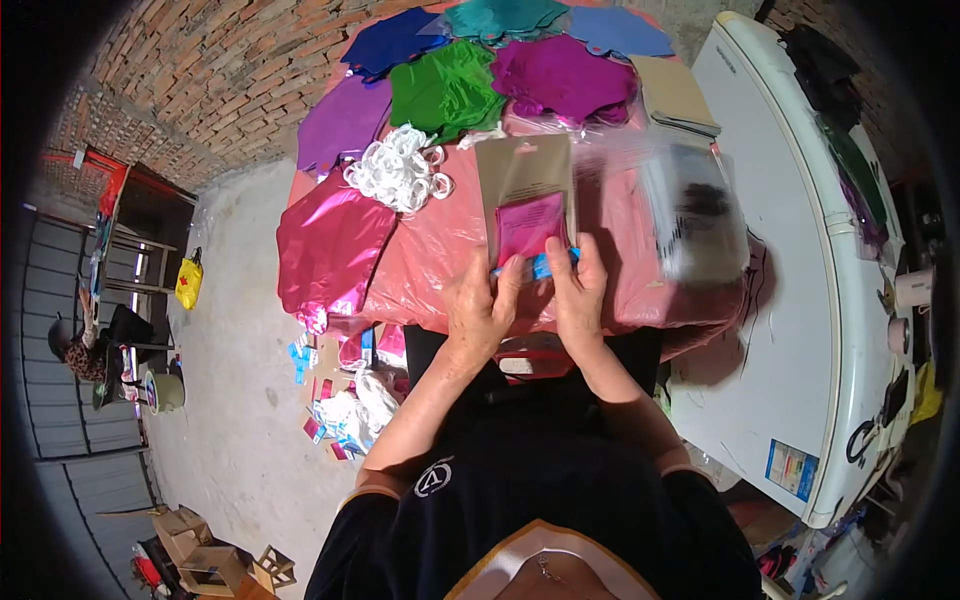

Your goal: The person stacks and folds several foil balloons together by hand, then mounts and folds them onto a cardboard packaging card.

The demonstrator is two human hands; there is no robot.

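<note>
Both hands hold a tan card (525, 165) with a hang hole at its top, near the table's front edge. A folded pink foil packet (531, 222) lies on the card, and a blue strip (541, 268) crosses its lower end. My left hand (474, 305) grips the lower left side, thumb on top. On the lower right, my right hand (580, 290) pinches the blue strip and card with thumb and fingers. Just left of the card is a heap of white ribbon coils (397, 170). A shiny pink foil stack (335, 245) lies farther left.
Flat stacks in purple (345, 122), green (445, 88), magenta (565, 80) and blue (395, 42) line the pink-covered table (430, 270). Clear plastic bags (695, 220) lie right, beside a white freezer (775, 290). Packets (350, 415) sit below left. Another person (80, 350) is far left.
</note>
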